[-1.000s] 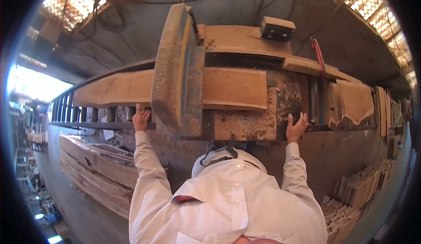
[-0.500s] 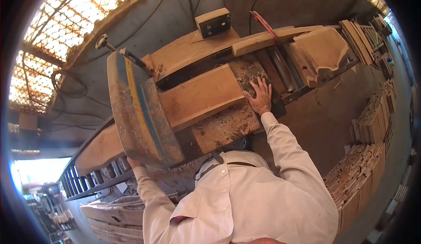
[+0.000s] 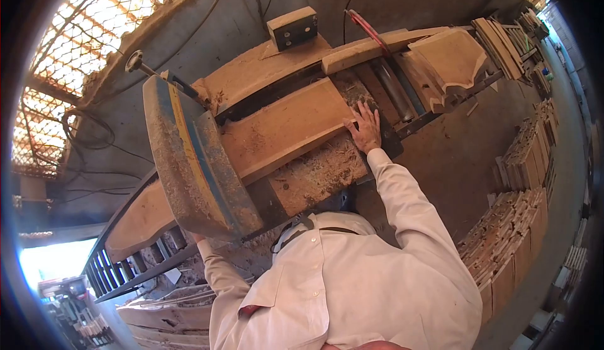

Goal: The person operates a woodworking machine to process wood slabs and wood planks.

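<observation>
A wooden board lies on the bed of a woodworking machine that looks like a planer. Its left part passes under a dusty hood with yellow and blue stripes. My right hand rests at the board's right end, fingers stretched and apart, the thumb side touching the wood. Only a sliver of my left hand shows below the hood; its fingers are hidden, and what they touch cannot be made out. Another plank sticks out to the left behind the hood.
Sawdust covers the near plate. A metal roller and a shaped wooden piece are at the right. A block stands at the back. Stacked wood lies at the lower right, planks at the lower left.
The view has shifted slightly, so the machine appears a little further left and higher. My right hand now lies closer against the board's end; the left hand stays mostly hidden.
</observation>
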Motion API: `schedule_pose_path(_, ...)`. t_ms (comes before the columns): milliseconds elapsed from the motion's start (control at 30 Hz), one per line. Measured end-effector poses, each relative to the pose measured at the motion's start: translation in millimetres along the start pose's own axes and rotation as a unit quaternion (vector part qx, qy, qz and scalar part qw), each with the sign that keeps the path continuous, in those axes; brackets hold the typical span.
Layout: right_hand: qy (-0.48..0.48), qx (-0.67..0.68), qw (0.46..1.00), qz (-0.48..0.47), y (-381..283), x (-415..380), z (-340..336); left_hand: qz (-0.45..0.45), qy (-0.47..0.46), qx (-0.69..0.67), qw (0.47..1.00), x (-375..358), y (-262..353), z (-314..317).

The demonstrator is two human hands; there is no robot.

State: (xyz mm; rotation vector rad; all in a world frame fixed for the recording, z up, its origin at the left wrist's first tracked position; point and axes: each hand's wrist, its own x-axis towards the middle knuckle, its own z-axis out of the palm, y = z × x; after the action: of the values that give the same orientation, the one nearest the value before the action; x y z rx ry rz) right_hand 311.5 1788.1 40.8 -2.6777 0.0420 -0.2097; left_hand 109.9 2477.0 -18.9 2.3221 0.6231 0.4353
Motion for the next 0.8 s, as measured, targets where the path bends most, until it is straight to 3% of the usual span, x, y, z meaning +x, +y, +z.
schedule_pose_path(500, 0.012, -0.041, 0.999, -0.005, 3.2, 2.3, 7.1, -0.006, -0.005, -0.052, 0.999, -2.2, -5.5, 8.1)
schedule_pose_path(600, 0.021, -0.061, 0.998, -0.008, 4.4, 3.2, 10.0, -0.047, -0.001, -0.154, 0.987, 2.4, -9.4, 7.1)
schedule_pose_path(700, 0.02, -0.069, 0.997, -0.016, 3.6, 8.3, 16.3, -0.152, 0.015, -0.382, 0.912, 15.5, -15.6, -9.4)
schedule_pose_path(800, 0.021, -0.058, 0.998, -0.016, 4.4, 6.6, 17.6, -0.163, 0.042, -0.38, 0.909, 19.7, -13.5, -21.3)
